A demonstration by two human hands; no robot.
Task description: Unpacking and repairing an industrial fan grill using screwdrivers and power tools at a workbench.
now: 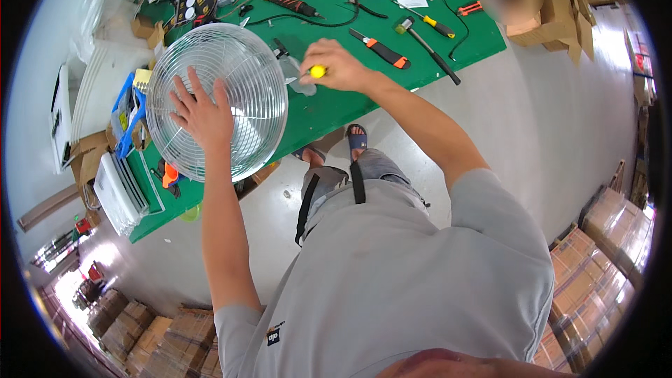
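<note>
Left hand (203, 113) lies flat, fingers spread, steadying the wire fan guard (217, 101); right hand (336, 64), just beside it, grips a yellow-handled screwdriver (317, 71); keep the guard pressed firmly.

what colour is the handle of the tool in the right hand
Yellow: the small tool handle gripped in the right hand over the green table shows best in the head view.

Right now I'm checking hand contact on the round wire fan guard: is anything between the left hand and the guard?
Nothing visible. The left hand lies flat, fingers spread, directly on the round silver wire fan guard at the green table's edge. The right hand is apart, closed around a yellow-handled tool.
</note>
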